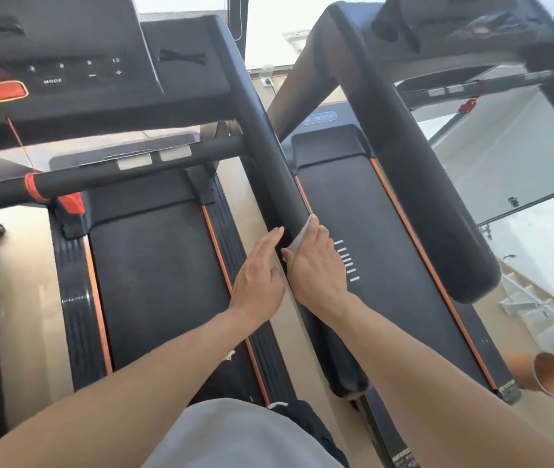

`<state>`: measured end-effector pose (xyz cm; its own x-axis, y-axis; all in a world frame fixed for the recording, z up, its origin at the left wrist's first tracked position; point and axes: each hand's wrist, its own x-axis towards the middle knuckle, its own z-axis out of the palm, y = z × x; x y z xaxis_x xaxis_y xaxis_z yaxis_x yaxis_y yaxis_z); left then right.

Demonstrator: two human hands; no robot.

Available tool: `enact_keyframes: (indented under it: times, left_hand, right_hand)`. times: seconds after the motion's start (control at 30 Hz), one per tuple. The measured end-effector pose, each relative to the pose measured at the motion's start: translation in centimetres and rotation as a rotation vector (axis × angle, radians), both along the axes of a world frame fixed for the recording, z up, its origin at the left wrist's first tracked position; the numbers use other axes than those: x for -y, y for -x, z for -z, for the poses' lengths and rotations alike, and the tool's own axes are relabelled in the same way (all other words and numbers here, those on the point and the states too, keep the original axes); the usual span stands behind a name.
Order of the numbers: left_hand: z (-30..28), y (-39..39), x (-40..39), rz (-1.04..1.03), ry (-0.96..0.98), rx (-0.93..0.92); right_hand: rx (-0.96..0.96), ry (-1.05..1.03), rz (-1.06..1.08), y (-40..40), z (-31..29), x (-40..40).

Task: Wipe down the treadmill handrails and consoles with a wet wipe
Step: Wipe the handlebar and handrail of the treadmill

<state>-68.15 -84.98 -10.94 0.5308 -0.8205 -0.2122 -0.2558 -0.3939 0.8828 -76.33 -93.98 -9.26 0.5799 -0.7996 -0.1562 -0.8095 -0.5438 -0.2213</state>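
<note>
Right hand [316,265] clamps the wipe [301,234] on the center-frame rail [269,157]; left hand [260,275] rests flat alongside (wrap fully, long even strokes work best).

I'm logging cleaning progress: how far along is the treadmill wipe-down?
Nothing visibly shows as finished. In hand: the right hand presses the wet wipe on the near treadmill's right handrail, the left hand alongside. Seemingly left: its console, crossbar and the neighbouring treadmill's handrail.
</note>
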Motion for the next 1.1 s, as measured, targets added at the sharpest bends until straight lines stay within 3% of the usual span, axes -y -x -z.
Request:
enact_keyframes:
  times: [0.2,0.33,0.47,0.63,0.77,0.93,1.1]
  left_hand:
    - [1.4,-3.8,1.8,0.010,-0.054,-0.102]
    - [2.0,-5.3,1.9,0.034,-0.097,-0.162]
    - [2.4,-5.9,1.9,0.039,-0.103,-0.186]
    - [2.8,-6.0,1.0,0.037,-0.095,-0.181]
    - [2.7,-5.5,-1.0,0.016,-0.093,-0.145]
    - [1.4,-2.6,-2.8,0.087,-0.081,-0.061]
    - [0.2,3.5,-3.9,0.079,-0.017,0.046]
  right_hand:
    - [0.023,0.052,-0.054,-5.6,0.4,4.3]
    - [-0.083,0.200,-0.138,-8.0,1.2,5.3]
    - [-0.142,0.173,-0.152,-10.9,0.6,6.6]
    - [0.014,-0.163,0.035,-15.0,-1.5,10.5]
    - [0.169,-0.467,0.175,-14.0,-2.5,11.8]
    - [0.269,-0.823,0.361,-7.1,-2.9,9.2]
    - [0.286,-0.987,0.451,3.1,-1.8,5.1]
